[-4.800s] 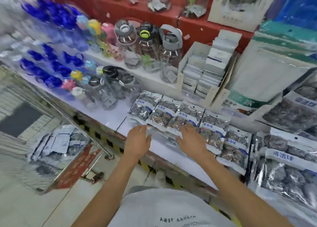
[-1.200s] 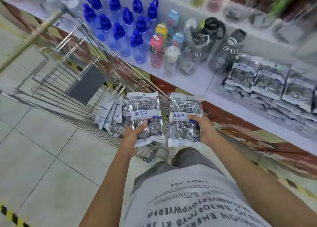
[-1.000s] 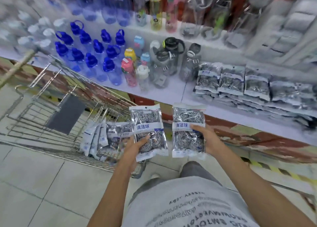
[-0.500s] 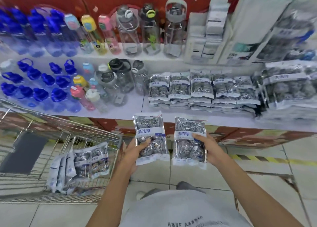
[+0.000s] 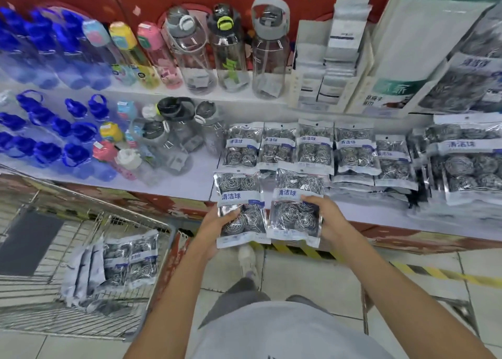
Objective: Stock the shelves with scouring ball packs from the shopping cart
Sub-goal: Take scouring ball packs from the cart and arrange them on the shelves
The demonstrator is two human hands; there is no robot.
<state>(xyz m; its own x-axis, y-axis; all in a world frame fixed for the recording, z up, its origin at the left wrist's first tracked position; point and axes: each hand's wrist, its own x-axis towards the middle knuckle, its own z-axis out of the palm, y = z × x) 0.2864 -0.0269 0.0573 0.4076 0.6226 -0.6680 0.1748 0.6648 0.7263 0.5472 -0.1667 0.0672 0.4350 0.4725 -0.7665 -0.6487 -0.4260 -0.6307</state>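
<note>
Head view: I see left hand and right hand each gripping an upright pack, long axes pointing at the shelf; stocked row lies just beyond, right nearer; more wait in cart.

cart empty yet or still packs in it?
Not empty. The shopping cart still holds a bunch of scouring ball packs standing against its right end. Exact count unclear.
</note>
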